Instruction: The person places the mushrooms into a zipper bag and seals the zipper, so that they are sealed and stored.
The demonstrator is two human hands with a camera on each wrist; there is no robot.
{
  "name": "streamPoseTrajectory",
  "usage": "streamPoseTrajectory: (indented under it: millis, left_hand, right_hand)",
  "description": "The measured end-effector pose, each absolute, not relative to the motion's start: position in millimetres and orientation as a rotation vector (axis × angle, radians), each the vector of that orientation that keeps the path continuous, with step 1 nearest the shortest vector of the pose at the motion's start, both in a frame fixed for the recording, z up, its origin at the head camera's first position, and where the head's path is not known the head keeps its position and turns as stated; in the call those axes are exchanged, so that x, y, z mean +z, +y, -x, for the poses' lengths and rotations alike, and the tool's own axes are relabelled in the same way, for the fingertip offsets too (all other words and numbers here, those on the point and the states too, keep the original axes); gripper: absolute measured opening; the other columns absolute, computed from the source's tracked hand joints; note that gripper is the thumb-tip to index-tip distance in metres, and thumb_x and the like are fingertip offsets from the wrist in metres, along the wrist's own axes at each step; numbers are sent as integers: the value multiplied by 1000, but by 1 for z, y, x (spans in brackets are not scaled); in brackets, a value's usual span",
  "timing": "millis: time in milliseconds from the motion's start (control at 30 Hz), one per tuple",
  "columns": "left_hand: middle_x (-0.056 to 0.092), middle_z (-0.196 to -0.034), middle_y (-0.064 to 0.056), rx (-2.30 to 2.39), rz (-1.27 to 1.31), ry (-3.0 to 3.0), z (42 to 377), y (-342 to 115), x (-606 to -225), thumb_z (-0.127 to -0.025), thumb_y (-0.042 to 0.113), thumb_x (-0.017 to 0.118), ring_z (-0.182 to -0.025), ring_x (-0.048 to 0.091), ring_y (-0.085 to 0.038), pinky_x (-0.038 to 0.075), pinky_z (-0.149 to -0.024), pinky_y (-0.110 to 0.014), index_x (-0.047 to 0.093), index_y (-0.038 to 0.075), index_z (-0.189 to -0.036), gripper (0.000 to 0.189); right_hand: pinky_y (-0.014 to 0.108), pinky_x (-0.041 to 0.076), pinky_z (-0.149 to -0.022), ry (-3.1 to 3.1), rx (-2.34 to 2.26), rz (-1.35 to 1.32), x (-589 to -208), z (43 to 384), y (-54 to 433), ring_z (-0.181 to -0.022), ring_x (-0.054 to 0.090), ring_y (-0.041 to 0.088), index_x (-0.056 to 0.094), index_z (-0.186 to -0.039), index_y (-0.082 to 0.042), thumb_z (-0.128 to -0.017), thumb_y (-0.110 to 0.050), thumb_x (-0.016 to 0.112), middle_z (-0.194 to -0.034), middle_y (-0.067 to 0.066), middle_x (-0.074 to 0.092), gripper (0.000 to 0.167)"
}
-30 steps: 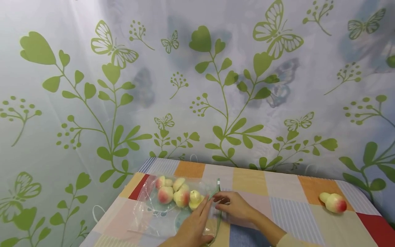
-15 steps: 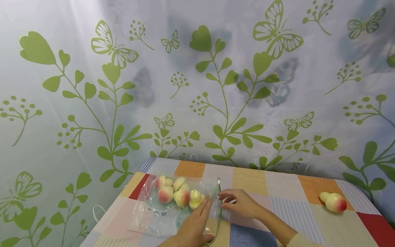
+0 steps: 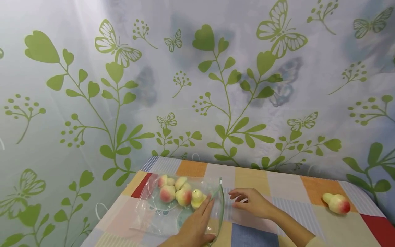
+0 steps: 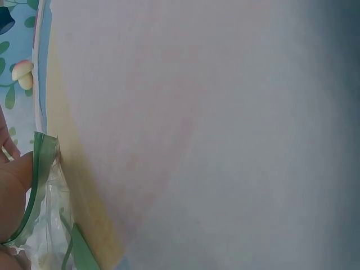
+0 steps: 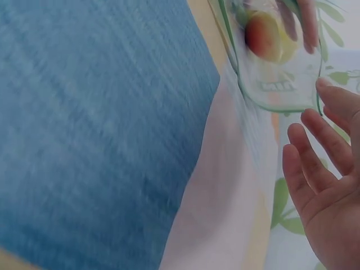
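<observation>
A clear zip bag (image 3: 154, 219) with a green zip edge lies on the table at the lower middle of the head view. Several cream toy mushrooms with red-blushed caps (image 3: 167, 194) are inside it. My left hand (image 3: 194, 223) rests at the bag's mouth end, fingers straight, thumb spread near the zip edge. Whether part of it is inside the mouth, I cannot tell. Right of the zip edge hovers my right hand (image 3: 251, 202), fingers loosely bent and holding nothing. The right wrist view shows its palm (image 5: 332, 219) and the bag's green rim (image 5: 281, 108) gaping beside it.
Another cream-and-red toy mushroom (image 3: 337, 203) lies outside the bag, at the table's right. A patchwork cloth (image 3: 251, 180) covers the table. Behind it hangs a curtain (image 3: 185, 103) with green leaves and butterflies.
My right hand has drawn away from the zip edge to the right. The left hand stays on the bag. The view has shifted slightly.
</observation>
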State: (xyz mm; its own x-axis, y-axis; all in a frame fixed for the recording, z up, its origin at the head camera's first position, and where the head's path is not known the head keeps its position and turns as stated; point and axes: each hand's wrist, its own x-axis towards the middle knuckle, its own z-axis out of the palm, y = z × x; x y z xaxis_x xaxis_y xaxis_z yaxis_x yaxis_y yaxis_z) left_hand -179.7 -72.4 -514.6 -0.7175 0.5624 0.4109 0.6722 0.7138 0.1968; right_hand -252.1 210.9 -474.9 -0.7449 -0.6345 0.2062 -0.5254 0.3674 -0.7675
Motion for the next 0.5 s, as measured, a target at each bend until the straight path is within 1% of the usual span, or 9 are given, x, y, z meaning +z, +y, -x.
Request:
streamPoseTrajectory:
  millis: [67,267,500]
  left_hand:
    - [30,-165,-19,-493,969,-2606,180,-72,-514,-67,31,98,-137,51,-29,51,-103,-36,28,-3,-158,120]
    - [31,-164,-19,-518,958,-2623,180,-73,-513,-68,30,97,-137,50,-29,52,-103,-37,29,-3,-158,117]
    - [32,-163,-20,-512,974,-2622,179,-72,-514,-69,30,97,-138,49,-29,50,-105,-38,28,-3,-158,117]
  right_hand:
    - [39,61,-82,2500,-1325,1058,-473,251,216,-102,71,24,64,-134,-1,-98,-17,72,-120,19,70,40]
    - [33,60,-82,2515,-1342,1000,-467,248,232,-103,71,23,65,-135,-10,-99,-17,72,-122,18,69,38]
    - [31,59,-78,2563,-1336,936,-458,243,256,-104,70,25,65,-136,-8,-100,-20,71,-122,15,69,39]
